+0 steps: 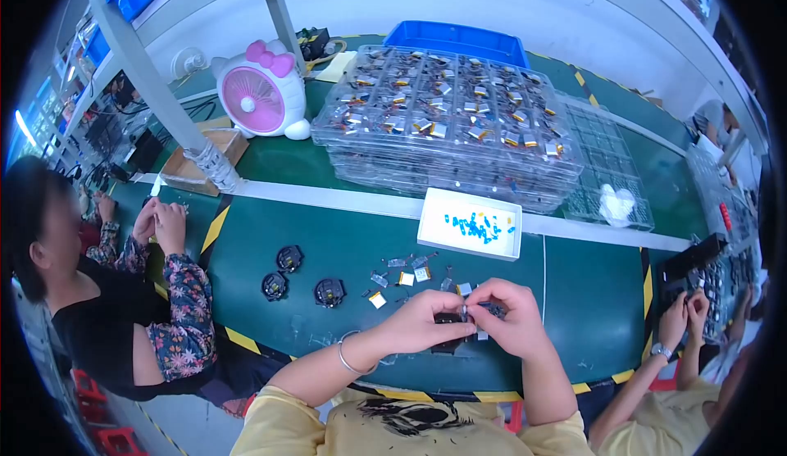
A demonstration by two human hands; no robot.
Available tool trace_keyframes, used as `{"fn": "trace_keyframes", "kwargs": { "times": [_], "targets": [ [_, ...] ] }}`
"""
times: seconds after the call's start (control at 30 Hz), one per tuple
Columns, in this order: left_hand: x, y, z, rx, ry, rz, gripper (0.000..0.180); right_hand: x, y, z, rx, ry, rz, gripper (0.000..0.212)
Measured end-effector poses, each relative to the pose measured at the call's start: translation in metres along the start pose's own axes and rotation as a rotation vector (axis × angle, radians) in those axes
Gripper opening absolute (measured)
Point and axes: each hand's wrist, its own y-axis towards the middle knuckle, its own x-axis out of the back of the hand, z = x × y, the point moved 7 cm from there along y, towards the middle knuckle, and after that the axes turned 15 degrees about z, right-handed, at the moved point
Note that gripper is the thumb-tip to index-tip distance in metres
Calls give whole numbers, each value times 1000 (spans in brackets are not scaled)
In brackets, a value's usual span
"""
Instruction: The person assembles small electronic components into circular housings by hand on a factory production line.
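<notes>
Slip risk at small silvery part, between the hands over the tabletop.
Part is pinched by fingers of left hand and right hand; exact contact is partly hidden. If pinch is uneven, it could be dropped beside dark housing; loose battery cell could be swept by left forearm.

Pink-and-white fan, upper left of centre — wooden tray just beside it, lower left. Blue bin at top centre. Lit tube, far left edge. Red stools, lower left, near a co-worker in floral sleeves. Second co-worker, yellow top, lower right — wristwatch.
</notes>
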Motion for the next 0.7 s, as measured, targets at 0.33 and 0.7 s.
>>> {"fn": "trace_keyframes", "kwargs": {
  "times": [0.33,0.7],
  "targets": [
    [25,-6,20,21,270,-323,17,-1,-1,11,9,-289,157,18],
    [16,1,43,-66,-648,-356,20,1,-4,12,139,-483,-200,17]
  ]
}}
